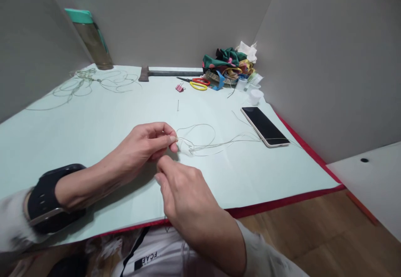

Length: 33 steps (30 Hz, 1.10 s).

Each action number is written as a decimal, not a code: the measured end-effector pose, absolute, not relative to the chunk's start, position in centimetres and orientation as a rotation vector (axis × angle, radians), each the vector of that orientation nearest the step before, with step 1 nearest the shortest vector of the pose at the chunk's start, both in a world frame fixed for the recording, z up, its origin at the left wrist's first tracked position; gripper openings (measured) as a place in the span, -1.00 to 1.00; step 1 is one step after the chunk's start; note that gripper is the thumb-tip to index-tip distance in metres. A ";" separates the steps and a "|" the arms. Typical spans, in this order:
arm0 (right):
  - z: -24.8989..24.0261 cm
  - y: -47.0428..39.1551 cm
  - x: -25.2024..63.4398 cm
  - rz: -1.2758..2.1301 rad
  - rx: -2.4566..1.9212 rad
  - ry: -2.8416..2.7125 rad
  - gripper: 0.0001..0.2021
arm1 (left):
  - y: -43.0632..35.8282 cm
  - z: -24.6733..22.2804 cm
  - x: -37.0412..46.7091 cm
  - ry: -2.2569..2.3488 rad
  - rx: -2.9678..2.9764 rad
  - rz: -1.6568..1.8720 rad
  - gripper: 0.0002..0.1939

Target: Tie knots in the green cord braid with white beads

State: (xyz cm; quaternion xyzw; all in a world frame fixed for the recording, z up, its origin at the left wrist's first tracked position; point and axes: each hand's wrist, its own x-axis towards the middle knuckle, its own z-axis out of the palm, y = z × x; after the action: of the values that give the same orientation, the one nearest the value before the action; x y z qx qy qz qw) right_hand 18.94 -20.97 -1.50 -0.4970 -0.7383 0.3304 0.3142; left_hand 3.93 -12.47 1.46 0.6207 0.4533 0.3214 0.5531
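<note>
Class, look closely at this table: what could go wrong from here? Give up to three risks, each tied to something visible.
Some loose strands by the left hand run across the phone, so a tug might catch on it. They also loop and overlap, so they could tangle. The thin pin-like piece lying beyond that hand might prick someone.
</note>
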 end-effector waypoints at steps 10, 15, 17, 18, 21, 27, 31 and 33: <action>1.4 -18.0 24.8 0.572 -1.164 -2.066 -0.84 | -12.5 2.1 4.2 1.124 1.590 0.770 -0.76; 1.7 -14.1 25.7 0.593 -0.927 -2.049 -0.82 | -12.4 2.5 4.4 1.123 1.700 0.715 -0.80; 1.1 -12.9 25.5 0.663 -0.877 -2.065 -0.82 | -12.4 2.5 4.4 1.120 1.729 0.702 -0.80; 0.7 -12.5 25.4 0.692 -0.872 -2.070 -0.82 | -12.4 2.5 4.4 1.120 1.744 0.701 -0.80; -0.3 -11.7 24.9 0.761 -0.882 -2.061 -0.79 | -12.5 2.4 4.2 1.136 1.794 0.713 -0.79; -0.9 -11.2 24.5 0.895 -0.873 -1.991 -0.78 | -12.6 1.7 3.6 1.214 1.944 0.732 -0.77; -0.7 -11.2 24.7 0.995 -0.883 -1.941 -0.78 | -13.0 1.1 3.2 1.238 2.090 0.721 -0.77; -0.6 -11.3 24.7 1.042 -0.894 -1.910 -0.77 | -13.3 0.8 3.1 1.247 2.179 0.718 -0.78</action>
State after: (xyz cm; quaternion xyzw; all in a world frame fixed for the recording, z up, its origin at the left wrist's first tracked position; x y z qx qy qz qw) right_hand 24.68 -11.25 -0.62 -0.3508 -0.7496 0.4088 0.3846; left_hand 3.10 -13.27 0.85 0.8053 0.4610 0.2653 0.2620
